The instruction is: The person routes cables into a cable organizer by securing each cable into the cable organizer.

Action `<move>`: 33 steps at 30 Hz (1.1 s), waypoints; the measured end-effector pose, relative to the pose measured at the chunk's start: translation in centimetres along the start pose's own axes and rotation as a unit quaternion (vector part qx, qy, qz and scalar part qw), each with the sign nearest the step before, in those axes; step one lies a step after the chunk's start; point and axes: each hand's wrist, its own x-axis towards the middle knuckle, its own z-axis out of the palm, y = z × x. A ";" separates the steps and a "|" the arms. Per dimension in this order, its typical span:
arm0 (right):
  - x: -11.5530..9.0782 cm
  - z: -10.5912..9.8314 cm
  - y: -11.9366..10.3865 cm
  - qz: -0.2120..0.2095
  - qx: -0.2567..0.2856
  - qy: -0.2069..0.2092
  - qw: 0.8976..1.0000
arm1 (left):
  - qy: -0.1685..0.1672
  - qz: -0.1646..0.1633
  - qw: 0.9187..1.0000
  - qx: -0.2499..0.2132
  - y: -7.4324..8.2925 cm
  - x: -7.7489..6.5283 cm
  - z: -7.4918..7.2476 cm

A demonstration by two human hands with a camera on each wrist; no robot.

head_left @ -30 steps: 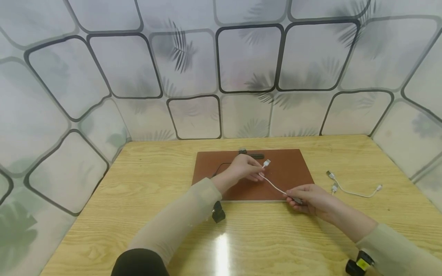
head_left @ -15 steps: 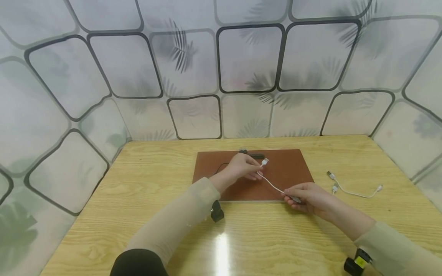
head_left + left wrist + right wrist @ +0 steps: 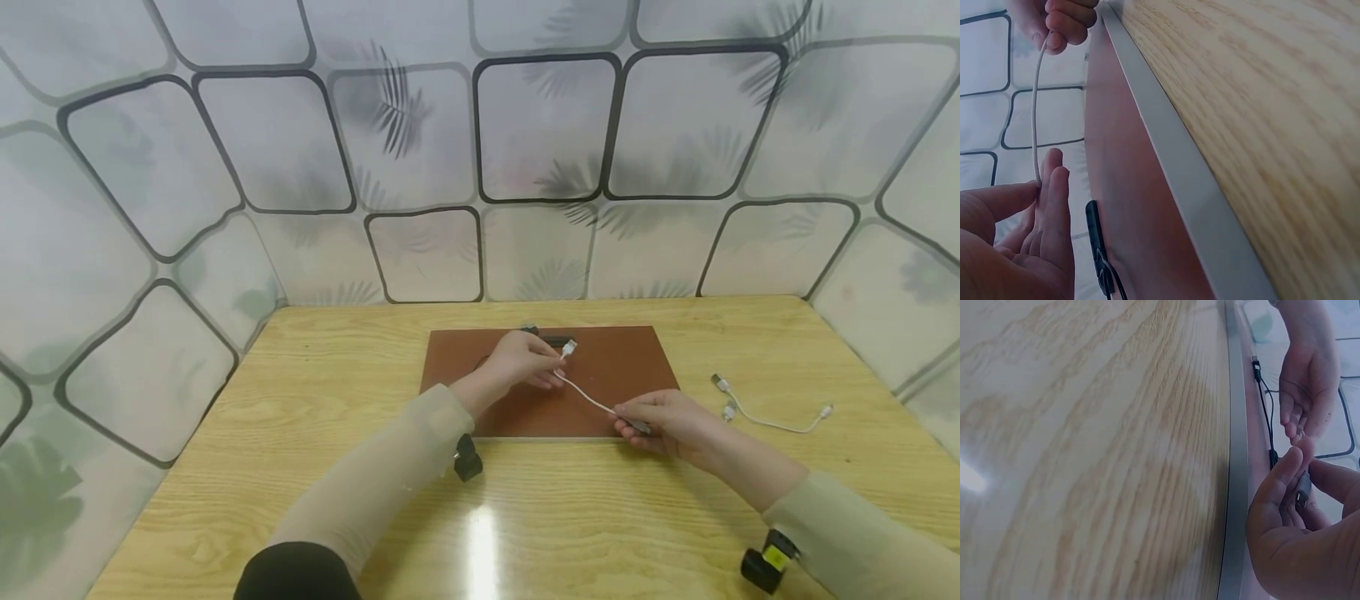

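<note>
A short white USB cable (image 3: 587,397) stretches between my two hands above a brown board (image 3: 592,421). My left hand (image 3: 517,361) pinches it between thumb and fingers just below its white USB plug, which points up and away. At the other end, my right hand (image 3: 667,425) pinches the cable near a grey connector (image 3: 1303,489), which sticks out beside the palm in the right wrist view. The left wrist view shows the cable bowing slightly between the left fingers (image 3: 1057,206) and the right hand above. Part of each plug is covered by fingers.
A black cable (image 3: 1265,406) with a dark connector lies on the board behind my left hand. To the right, another white USB cable (image 3: 772,423) rests on the wooden table (image 3: 337,358), with a small white plug (image 3: 729,411) near it. A patterned curtain stands behind the table.
Both hands have shifted slightly to the left with the white cable, and the right hand has risen a little. Their grips look the same.
</note>
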 end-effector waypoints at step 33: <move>2.0 0.7 -2.0 -0.003 -0.099 0.055 0.994 | 0.039 0.005 0.999 0.006 -0.2 1.1 -1.3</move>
